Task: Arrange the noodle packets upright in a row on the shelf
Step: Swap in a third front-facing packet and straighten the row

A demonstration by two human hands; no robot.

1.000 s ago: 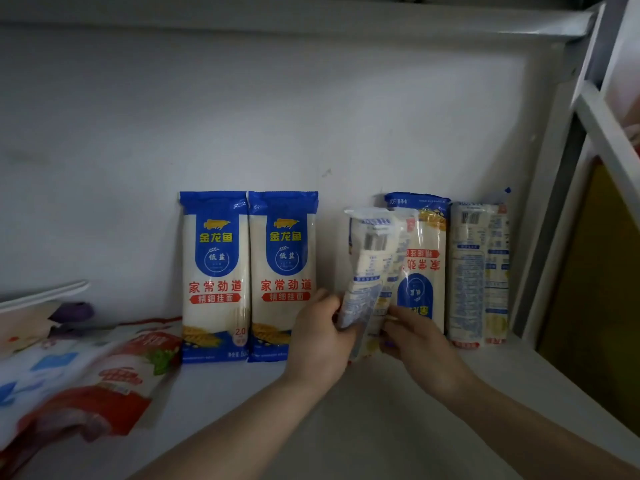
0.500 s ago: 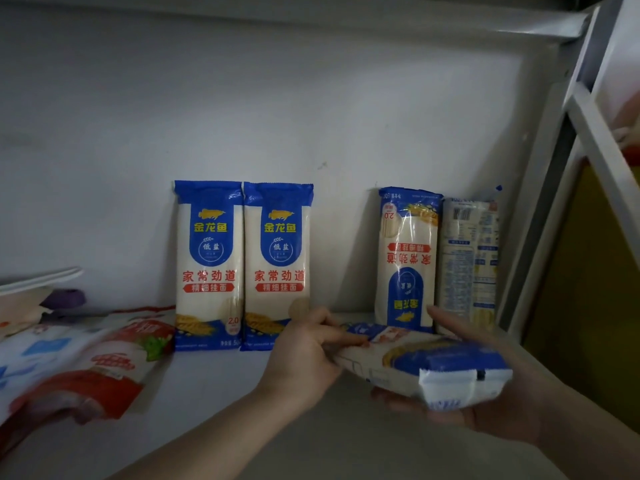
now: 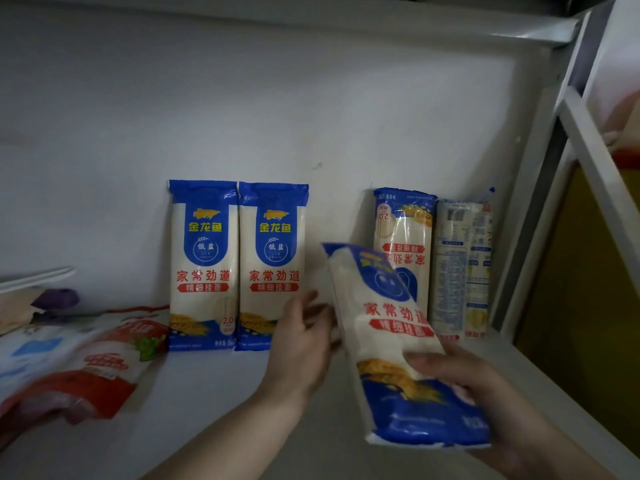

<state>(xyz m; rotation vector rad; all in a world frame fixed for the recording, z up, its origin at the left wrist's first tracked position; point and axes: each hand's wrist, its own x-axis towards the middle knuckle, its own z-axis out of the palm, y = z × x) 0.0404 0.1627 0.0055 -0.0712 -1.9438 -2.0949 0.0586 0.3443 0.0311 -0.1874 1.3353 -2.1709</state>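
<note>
We look down onto a white shelf backed by a white wall. Against the wall near the middle of the shelf's back edge stand two noodle packets, upright, side by side and touching, their blue tops up and their printed fronts facing us. Further toward the shelf's right end, leaving a gap, two more packets stand against the wall: an upside-down packet with its print inverted, and just beside it a back-facing packet showing its barcode and small print. Our right hand grips a fifth noodle packet by its lower blue end, fingers curled over the front and the palm underneath; the packet is held in the air in front of the gap, tilted with its top leaning left toward the wall. Our left hand hovers just left of the held packet with fingers loosely spread and relaxed; we cannot tell whether the fingertips touch its edge. At the shelf's left end lie red and white snack bags, partly blurred. A white metal frame rises at the shelf's right edge.
</note>
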